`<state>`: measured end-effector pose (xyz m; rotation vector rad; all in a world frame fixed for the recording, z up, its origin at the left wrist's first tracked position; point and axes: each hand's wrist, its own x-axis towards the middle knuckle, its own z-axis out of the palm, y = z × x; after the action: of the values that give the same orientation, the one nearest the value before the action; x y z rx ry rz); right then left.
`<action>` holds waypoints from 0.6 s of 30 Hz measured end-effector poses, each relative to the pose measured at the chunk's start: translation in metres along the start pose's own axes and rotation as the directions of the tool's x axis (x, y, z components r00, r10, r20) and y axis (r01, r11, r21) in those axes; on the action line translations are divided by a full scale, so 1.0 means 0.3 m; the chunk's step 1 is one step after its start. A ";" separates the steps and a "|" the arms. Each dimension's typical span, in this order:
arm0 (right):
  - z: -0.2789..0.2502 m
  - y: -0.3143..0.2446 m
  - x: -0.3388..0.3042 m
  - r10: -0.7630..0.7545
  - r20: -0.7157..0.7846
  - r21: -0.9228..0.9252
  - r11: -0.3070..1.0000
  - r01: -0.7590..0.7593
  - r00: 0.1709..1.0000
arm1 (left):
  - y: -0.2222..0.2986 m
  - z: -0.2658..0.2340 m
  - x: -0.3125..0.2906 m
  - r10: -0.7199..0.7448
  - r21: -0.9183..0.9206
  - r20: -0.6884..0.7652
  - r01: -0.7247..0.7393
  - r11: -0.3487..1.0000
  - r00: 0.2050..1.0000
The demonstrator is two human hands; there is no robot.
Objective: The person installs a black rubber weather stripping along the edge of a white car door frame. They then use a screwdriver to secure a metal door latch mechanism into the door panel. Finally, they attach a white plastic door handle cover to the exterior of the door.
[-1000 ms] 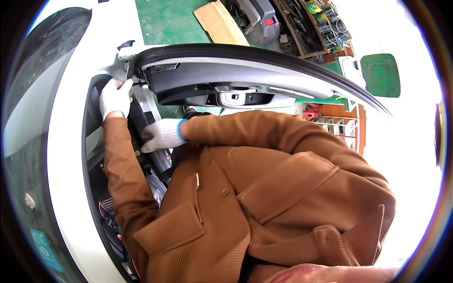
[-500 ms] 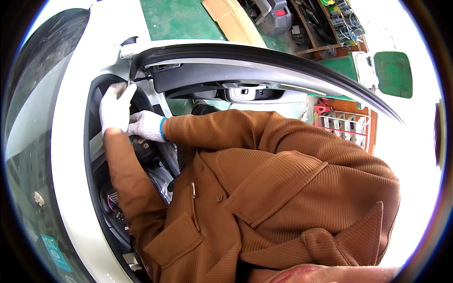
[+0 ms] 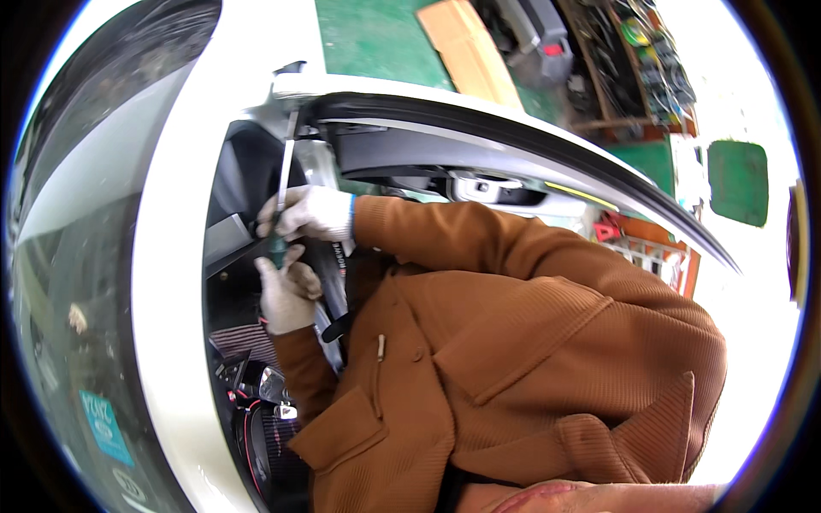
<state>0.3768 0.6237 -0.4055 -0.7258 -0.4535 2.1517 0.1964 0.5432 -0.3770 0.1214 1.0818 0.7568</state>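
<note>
Workshop (open car door (image 3: 410, 154), green floor (image 3: 376, 43), shelving (image 3: 614, 124))

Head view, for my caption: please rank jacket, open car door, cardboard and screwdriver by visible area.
1. Brown jacket
2. Open car door
3. Cardboard
4. Screwdriver, slim, partly covered by the right hand
</note>
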 end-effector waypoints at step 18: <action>0.058 -0.130 -0.006 0.127 -0.187 -0.575 0.790 -0.213 0.974 | -0.063 -0.017 0.062 0.196 -0.261 0.215 -0.137 0.955 0.957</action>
<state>0.3892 0.6449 -0.3705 -1.2989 -1.0503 2.1061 0.2063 0.5391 -0.4019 0.0922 0.7486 0.9967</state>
